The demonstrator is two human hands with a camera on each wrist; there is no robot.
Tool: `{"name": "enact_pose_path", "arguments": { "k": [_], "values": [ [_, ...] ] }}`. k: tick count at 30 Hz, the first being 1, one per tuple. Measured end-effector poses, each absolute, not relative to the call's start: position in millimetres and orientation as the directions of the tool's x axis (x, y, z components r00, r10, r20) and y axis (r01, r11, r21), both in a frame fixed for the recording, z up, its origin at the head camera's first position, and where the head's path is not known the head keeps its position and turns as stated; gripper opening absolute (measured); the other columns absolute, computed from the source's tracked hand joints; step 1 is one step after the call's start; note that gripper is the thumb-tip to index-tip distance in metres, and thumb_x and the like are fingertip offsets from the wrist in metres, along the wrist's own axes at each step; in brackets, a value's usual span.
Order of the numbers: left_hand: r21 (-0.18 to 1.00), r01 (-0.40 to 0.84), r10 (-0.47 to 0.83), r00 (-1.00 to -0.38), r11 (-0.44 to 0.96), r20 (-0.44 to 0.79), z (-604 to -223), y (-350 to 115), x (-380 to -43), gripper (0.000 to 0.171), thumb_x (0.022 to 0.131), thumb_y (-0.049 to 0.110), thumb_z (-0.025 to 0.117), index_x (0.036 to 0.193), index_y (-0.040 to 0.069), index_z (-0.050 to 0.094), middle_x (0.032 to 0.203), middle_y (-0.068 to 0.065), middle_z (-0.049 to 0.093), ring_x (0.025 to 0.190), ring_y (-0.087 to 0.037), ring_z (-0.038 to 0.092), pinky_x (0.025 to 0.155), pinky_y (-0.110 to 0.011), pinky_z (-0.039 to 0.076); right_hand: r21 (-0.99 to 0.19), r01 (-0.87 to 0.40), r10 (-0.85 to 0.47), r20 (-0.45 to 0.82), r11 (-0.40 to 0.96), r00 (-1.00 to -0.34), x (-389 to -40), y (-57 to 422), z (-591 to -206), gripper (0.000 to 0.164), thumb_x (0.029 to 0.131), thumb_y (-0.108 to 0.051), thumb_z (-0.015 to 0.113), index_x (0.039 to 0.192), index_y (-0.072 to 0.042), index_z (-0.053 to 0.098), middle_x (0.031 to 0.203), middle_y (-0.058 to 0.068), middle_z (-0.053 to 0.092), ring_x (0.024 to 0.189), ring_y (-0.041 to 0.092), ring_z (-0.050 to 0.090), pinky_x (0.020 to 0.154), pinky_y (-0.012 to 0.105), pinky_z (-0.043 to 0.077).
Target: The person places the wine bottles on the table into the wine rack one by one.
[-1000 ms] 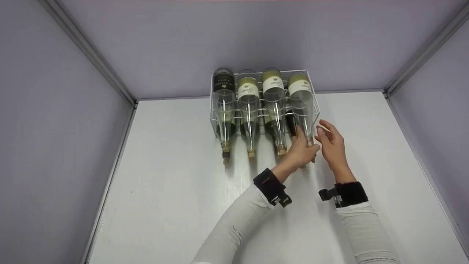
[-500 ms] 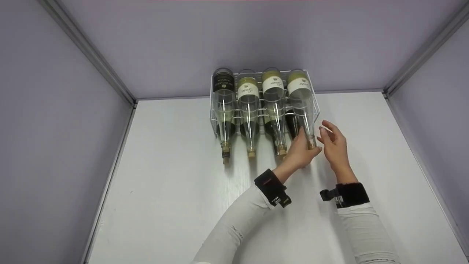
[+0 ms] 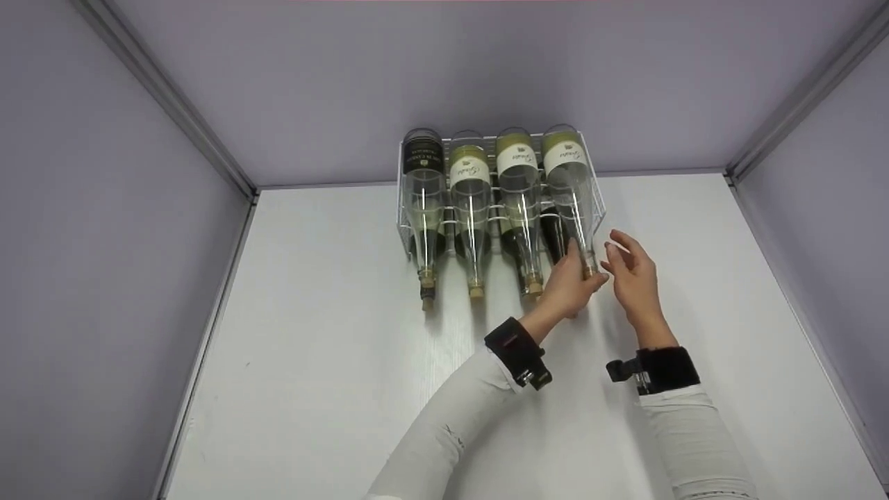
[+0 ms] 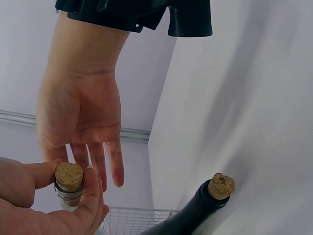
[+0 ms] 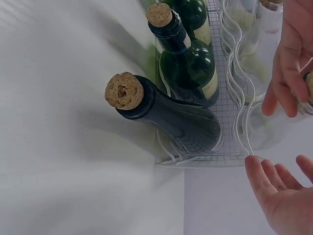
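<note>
My left hand pinches the corked neck of a clear glass wine bottle with a white label, at the right end of the upper row. In the left wrist view, thumb and fingers close round the neck just under its cork. My right hand is held beside that neck, fingers loosely bent with nothing in them. A white wire rack carries the bottles on their sides. Below the gripped bottle lies a dark bottle with a cork, partly hidden by my left hand in the head view.
To the left, three more bottles lie in the upper row: one with a black label and two with white labels, including a clear bottle. Dark green bottles fill the lower tier. The rack stands against the back wall on a white table.
The gripped bottle has slid slightly toward the back wall and straightened, its base shifting a little left. My left hand moved with it. The right hand has drifted slightly to the right.
</note>
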State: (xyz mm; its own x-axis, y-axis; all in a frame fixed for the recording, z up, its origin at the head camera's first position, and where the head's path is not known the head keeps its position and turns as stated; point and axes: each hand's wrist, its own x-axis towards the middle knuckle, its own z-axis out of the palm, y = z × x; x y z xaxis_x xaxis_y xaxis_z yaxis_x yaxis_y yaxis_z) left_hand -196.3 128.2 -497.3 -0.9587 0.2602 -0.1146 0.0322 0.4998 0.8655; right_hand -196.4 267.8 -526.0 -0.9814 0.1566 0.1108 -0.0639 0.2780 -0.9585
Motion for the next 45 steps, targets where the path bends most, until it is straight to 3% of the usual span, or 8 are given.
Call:
{"name": "enact_pose_path", "arguments": {
  "k": [7,14,22,25,28,32,34,45],
  "values": [
    [0.849,0.044,0.270,-0.955,0.527,-0.119,-498,128,-196,0.095,0.089,0.033,0.074,0.156,0.000,0.016,0.147,-0.019,0.043,0.131,-0.019,0.045,0.103,-0.026,0.039,-0.957,-0.062,0.153,0.109,0.283,-0.982,-195,268,-525,0.055,0.103,-0.035,0.050,0.146,-0.002,0.042,0.147,0.016,0.043,0.131,0.030,0.047,0.099,0.040,0.047],
    [0.860,0.052,0.279,-0.954,0.507,-0.107,-495,127,-195,0.096,0.084,0.019,0.080,0.156,0.003,0.018,0.141,-0.018,0.042,0.104,-0.014,0.058,0.084,-0.018,0.046,-0.960,-0.060,0.159,0.107,0.273,-0.982,-196,269,-523,0.051,0.104,-0.032,0.050,0.146,-0.002,0.044,0.146,0.014,0.045,0.130,0.028,0.048,0.099,0.042,0.046],
    [0.797,0.183,0.348,-0.937,0.575,-0.037,-488,123,-190,0.081,0.091,0.019,0.069,0.153,-0.003,0.022,0.141,-0.020,0.044,0.116,-0.019,0.054,0.095,-0.023,0.044,-0.949,-0.067,0.143,0.116,0.309,-0.983,-196,268,-517,0.049,0.105,-0.026,0.047,0.147,0.000,0.040,0.148,0.016,0.042,0.132,0.031,0.046,0.099,0.040,0.046],
    [0.771,0.203,0.376,-0.925,0.604,-0.051,-481,117,-188,0.076,0.094,0.025,0.066,0.153,-0.002,0.026,0.143,-0.019,0.042,0.122,-0.020,0.052,0.098,-0.026,0.043,-0.930,-0.082,0.113,0.130,0.360,-0.985,-193,270,-512,0.049,0.106,-0.025,0.045,0.147,0.002,0.039,0.149,0.017,0.041,0.133,0.034,0.044,0.099,0.034,0.047],
    [0.770,0.220,0.413,-0.909,0.599,-0.062,-473,106,-186,0.075,0.096,0.030,0.065,0.153,0.001,0.027,0.146,-0.017,0.040,0.125,-0.021,0.051,0.100,-0.028,0.043,-0.904,-0.083,0.077,0.126,0.420,-0.989,-192,274,-507,0.053,0.106,-0.030,0.043,0.149,0.001,0.037,0.150,0.018,0.038,0.135,0.036,0.041,0.103,0.039,0.044],
    [0.779,0.267,0.468,-0.883,0.568,-0.039,-459,86,-186,0.075,0.096,0.031,0.065,0.154,0.002,0.027,0.148,-0.016,0.038,0.127,-0.021,0.048,0.102,-0.029,0.042,-0.874,-0.088,0.043,0.123,0.478,-0.991,-194,286,-510,0.059,0.105,-0.040,0.043,0.151,-0.003,0.035,0.153,0.019,0.034,0.138,0.038,0.035,0.106,0.061,0.032],
    [0.776,0.290,0.485,-0.874,0.560,-0.024,-452,74,-186,0.075,0.096,0.031,0.065,0.154,0.002,0.027,0.149,-0.016,0.037,0.129,-0.022,0.046,0.104,-0.030,0.040,-0.859,-0.100,0.024,0.130,0.503,-0.991,-194,290,-508,0.059,0.105,-0.040,0.043,0.151,-0.004,0.034,0.153,0.020,0.031,0.139,0.040,0.032,0.105,0.065,0.029],
    [0.783,0.336,0.421,-0.901,0.524,0.104,-425,-2,-187,0.070,0.098,0.037,0.060,0.153,0.006,0.030,0.154,-0.013,0.032,0.136,-0.027,0.039,0.111,-0.040,0.032,-0.765,-0.164,-0.064,0.159,0.623,-0.985,-196,310,-502,0.060,0.106,-0.036,0.041,0.152,0.001,0.029,0.154,0.027,0.026,0.141,0.045,0.023,0.106,0.064,0.028]
  ]
}}
